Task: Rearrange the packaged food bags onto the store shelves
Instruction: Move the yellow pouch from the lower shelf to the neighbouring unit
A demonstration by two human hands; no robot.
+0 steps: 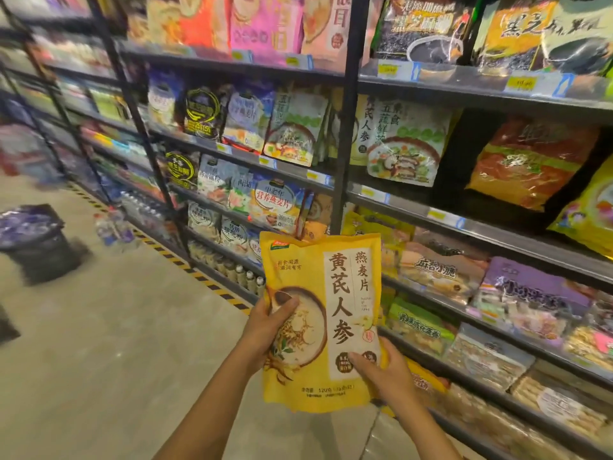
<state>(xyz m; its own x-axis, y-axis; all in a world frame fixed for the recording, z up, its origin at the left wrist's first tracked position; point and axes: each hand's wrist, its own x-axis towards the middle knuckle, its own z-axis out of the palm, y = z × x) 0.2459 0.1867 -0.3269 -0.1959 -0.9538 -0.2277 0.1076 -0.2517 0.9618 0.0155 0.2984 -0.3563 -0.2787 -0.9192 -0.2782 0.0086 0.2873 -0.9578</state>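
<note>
I hold a yellow oatmeal bag upright in front of the shelves, its printed face toward me. My left hand grips its left edge with the thumb across the bowl picture. My right hand grips its lower right corner. Behind the bag stand black metal shelves filled with packaged food bags. A matching yellow bag leans on the second shelf beside a green vegetable oatmeal bag. A dark gap shows on that shelf to the right of the green bag.
A black upright post divides the shelf bays. Bottles line the lowest shelf at the left. A dark bin and a pack of bottles stand on the grey floor beside a yellow-black striped line.
</note>
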